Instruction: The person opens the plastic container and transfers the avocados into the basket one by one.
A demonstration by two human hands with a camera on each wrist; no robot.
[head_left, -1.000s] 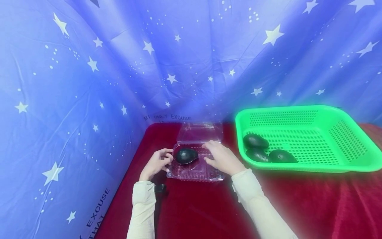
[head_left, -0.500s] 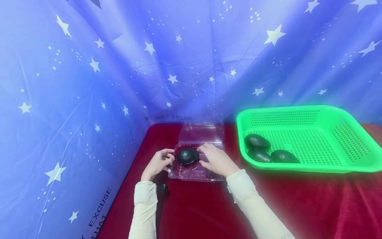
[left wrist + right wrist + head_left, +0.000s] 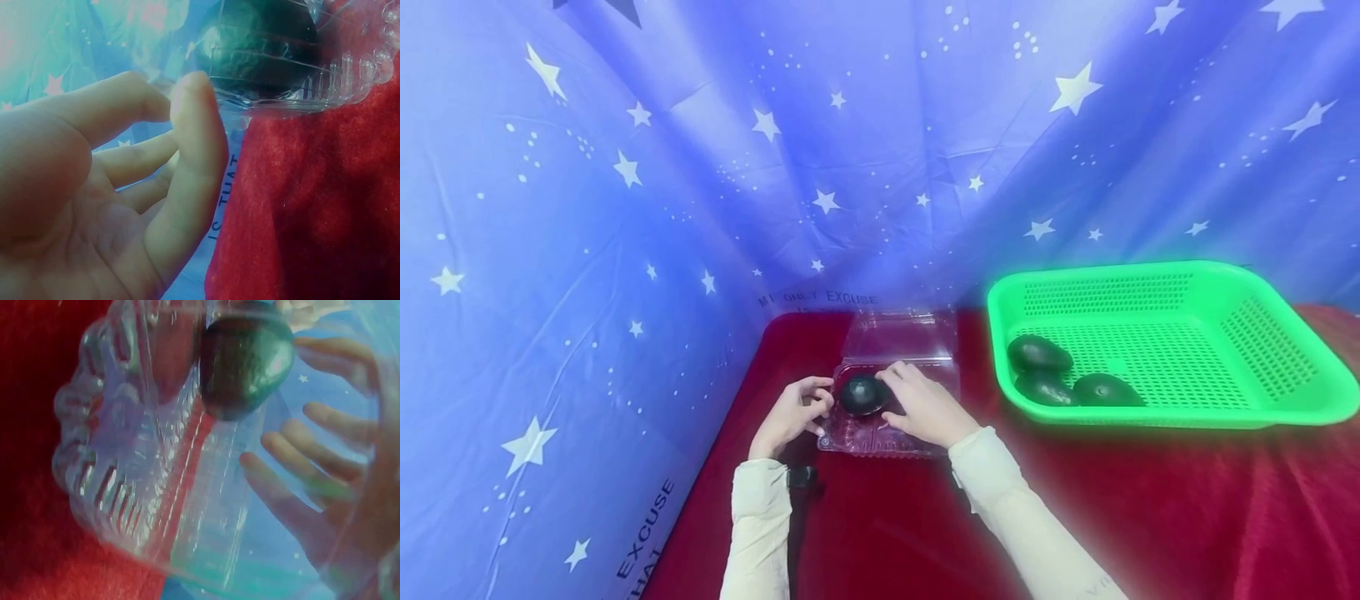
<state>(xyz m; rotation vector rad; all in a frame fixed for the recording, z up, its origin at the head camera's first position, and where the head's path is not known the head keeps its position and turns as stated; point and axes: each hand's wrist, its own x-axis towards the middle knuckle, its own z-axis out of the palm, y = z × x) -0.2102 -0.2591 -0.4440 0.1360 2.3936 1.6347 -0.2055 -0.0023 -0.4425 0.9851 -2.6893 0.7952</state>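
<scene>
A dark green avocado (image 3: 861,395) lies in the left part of an open clear plastic clamshell container (image 3: 853,442), whose lid (image 3: 901,335) is folded back behind it. My left hand (image 3: 792,414) is at the container's left edge, thumb and fingers bent at the rim. In the left wrist view, fingertips (image 3: 195,94) meet at the plastic beside the avocado. Over the container's right side, my right hand (image 3: 925,407) reaches to the avocado's right end and covers part of it. The right wrist view shows these fingers (image 3: 337,425) extended, one at the avocado's side.
To the right stands a green perforated basket (image 3: 1180,417); several dark avocados (image 3: 1040,354) lie in its left corner. A red cloth (image 3: 880,533) covers the table. Blue star-patterned fabric (image 3: 880,167) rises behind and at the left.
My right hand has moved left from the container's right side to the avocado, and its fingers now cover the avocado's right end. The left hand has stayed at the container's edge.
</scene>
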